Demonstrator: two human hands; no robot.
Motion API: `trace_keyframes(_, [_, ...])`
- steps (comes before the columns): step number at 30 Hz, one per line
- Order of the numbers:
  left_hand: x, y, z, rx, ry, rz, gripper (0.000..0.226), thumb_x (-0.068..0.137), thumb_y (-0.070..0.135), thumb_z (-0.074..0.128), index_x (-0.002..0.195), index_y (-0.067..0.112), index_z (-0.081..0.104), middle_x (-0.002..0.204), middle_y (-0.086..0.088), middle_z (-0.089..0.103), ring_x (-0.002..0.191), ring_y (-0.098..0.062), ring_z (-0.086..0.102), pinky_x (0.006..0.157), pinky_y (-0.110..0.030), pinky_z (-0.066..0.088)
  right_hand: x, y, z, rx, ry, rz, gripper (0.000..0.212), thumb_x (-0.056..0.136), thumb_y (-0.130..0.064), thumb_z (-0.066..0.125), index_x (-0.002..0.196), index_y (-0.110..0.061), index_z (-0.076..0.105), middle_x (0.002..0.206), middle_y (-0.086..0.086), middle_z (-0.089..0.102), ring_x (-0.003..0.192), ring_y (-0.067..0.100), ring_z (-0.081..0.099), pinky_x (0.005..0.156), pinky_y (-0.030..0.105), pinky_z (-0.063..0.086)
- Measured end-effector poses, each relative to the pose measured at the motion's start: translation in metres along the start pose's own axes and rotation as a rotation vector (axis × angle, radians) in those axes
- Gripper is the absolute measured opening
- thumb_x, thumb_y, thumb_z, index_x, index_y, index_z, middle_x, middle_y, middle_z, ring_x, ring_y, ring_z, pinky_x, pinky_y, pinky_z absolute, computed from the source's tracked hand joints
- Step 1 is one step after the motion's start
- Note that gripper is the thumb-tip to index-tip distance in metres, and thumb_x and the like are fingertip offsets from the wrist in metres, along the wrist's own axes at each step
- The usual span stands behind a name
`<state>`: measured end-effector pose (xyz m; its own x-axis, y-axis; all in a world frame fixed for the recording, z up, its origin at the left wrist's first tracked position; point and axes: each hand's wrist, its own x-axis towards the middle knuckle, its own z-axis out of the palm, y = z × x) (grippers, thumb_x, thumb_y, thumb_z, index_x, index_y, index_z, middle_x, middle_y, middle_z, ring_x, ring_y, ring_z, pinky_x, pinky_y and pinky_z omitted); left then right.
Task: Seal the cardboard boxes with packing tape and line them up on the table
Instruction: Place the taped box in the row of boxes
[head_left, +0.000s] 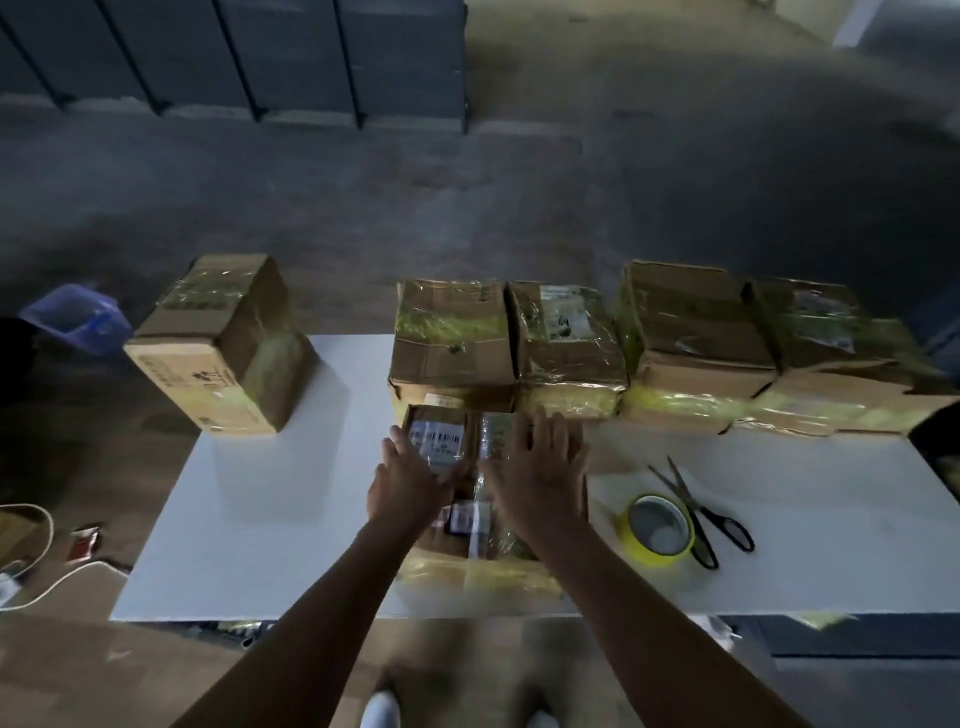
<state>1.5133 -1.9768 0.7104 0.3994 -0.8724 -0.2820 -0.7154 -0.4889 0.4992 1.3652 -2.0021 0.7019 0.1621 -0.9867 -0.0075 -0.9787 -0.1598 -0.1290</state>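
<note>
**Both hands flat on the front box**

The left hand (402, 480) and right hand (540, 467) lie with released grip, fingers spread, on the taped box (457, 519) at the desk's (260, 519) near edge, beside the tape roll (655, 530).
</note>
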Motion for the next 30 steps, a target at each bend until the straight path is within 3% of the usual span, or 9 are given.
trace_keyframes(2, [0.009, -0.007, -0.004, -0.026, -0.032, -0.034, 0.096, 0.068, 0.072, 0.067, 0.132, 0.010, 0.032, 0.119, -0.011, 0.058, 0.102, -0.029, 0.063, 0.083, -0.044, 0.056, 0.001, -0.012, 0.008, -0.009, -0.016, -0.015, 0.072, 0.087, -0.063, 0.046, 0.139, -0.014, 0.045, 0.149, 0.016, 0.039, 0.139, 0.036, 0.033, 0.105, 0.068, 0.025])
trace_keyframes(5, [0.018, -0.019, -0.006, -0.206, -0.133, -0.084, 0.079, 0.065, 0.065, 0.075, 0.114, 0.014, 0.039, 0.093, 0.000, 0.062, 0.077, -0.015, 0.067, 0.068, -0.035, 0.060, -0.001, -0.013, 0.010, 0.014, -0.032, 0.030, 0.072, 0.088, -0.064, 0.029, 0.139, -0.017, 0.046, 0.147, 0.014, 0.042, 0.137, 0.034, 0.037, 0.108, 0.064, 0.028])
trace_keyframes(9, [0.032, -0.029, -0.002, -0.481, -0.240, -0.091, 0.053, 0.065, 0.045, 0.083, 0.097, 0.009, 0.062, 0.083, -0.004, 0.072, 0.069, -0.016, 0.072, 0.065, -0.038, 0.061, -0.009, 0.003, 0.009, 0.139, -0.043, 0.216, 0.081, 0.089, -0.069, 0.028, 0.152, -0.019, 0.015, 0.160, 0.012, 0.011, 0.147, 0.028, 0.008, 0.116, 0.055, 0.010])
trace_keyframes(12, [0.040, -0.040, -0.001, -0.623, -0.411, -0.138, 0.051, 0.058, 0.048, 0.085, 0.090, 0.009, 0.071, 0.085, -0.007, 0.075, 0.077, -0.024, 0.073, 0.077, -0.044, 0.059, -0.014, 0.002, 0.001, 0.264, -0.050, 0.387, 0.097, 0.084, -0.071, 0.044, 0.153, -0.016, 0.004, 0.159, 0.012, 0.010, 0.145, 0.032, 0.016, 0.111, 0.052, 0.027])
trace_keyframes(16, [0.047, -0.046, -0.005, -0.690, -0.578, -0.159, 0.061, 0.062, 0.050, 0.082, 0.102, 0.006, 0.069, 0.098, -0.012, 0.071, 0.089, -0.028, 0.069, 0.084, -0.039, 0.055, -0.010, 0.019, -0.003, 0.499, -0.115, 0.556, 0.109, 0.069, -0.072, 0.066, 0.148, -0.013, 0.019, 0.132, 0.013, 0.053, 0.114, 0.033, 0.057, 0.084, 0.040, 0.052])
trace_keyframes(20, [0.050, -0.052, -0.008, -0.814, -0.718, -0.180, 0.066, 0.067, 0.047, 0.078, 0.113, 0.001, 0.064, 0.102, -0.020, 0.071, 0.094, -0.037, 0.069, 0.093, -0.046, 0.052, 0.000, 0.046, 0.006, 0.779, -0.256, 0.629, 0.102, 0.048, -0.079, 0.072, 0.126, -0.017, 0.052, 0.118, 0.005, 0.064, 0.103, 0.025, 0.062, 0.088, 0.040, 0.053])
trace_keyframes(24, [0.049, -0.054, -0.010, -0.938, -0.792, -0.163, 0.052, 0.082, 0.040, 0.067, 0.118, 0.003, 0.059, 0.112, -0.023, 0.068, 0.102, -0.040, 0.066, 0.095, -0.047, 0.050, -0.007, 0.055, 0.002, 1.165, -0.432, 0.686, 0.069, 0.063, -0.061, 0.079, 0.113, -0.015, 0.063, 0.103, 0.005, 0.072, 0.091, 0.024, 0.070, 0.083, 0.040, 0.056])
trace_keyframes(28, [0.044, -0.050, -0.015, -0.855, -0.689, -0.162, 0.044, 0.087, 0.036, 0.065, 0.112, 0.000, 0.061, 0.100, -0.020, 0.072, 0.090, -0.036, 0.070, 0.084, -0.043, 0.055, -0.007, 0.060, 0.003, 1.054, -0.424, 0.669, 0.097, 0.039, -0.076, 0.080, 0.107, -0.007, 0.067, 0.098, 0.010, 0.073, 0.089, 0.029, 0.070, 0.087, 0.049, 0.056])
trace_keyframes(30, [0.041, -0.047, -0.018, -0.797, -0.609, -0.185, 0.039, 0.088, 0.034, 0.065, 0.105, -0.002, 0.063, 0.088, -0.016, 0.073, 0.077, -0.032, 0.072, 0.073, -0.039, 0.057, -0.004, 0.059, 0.002, 0.929, -0.435, 0.634, 0.103, 0.040, -0.080, 0.075, 0.107, -0.003, 0.065, 0.100, 0.014, 0.071, 0.089, 0.029, 0.068, 0.087, 0.049, 0.055])
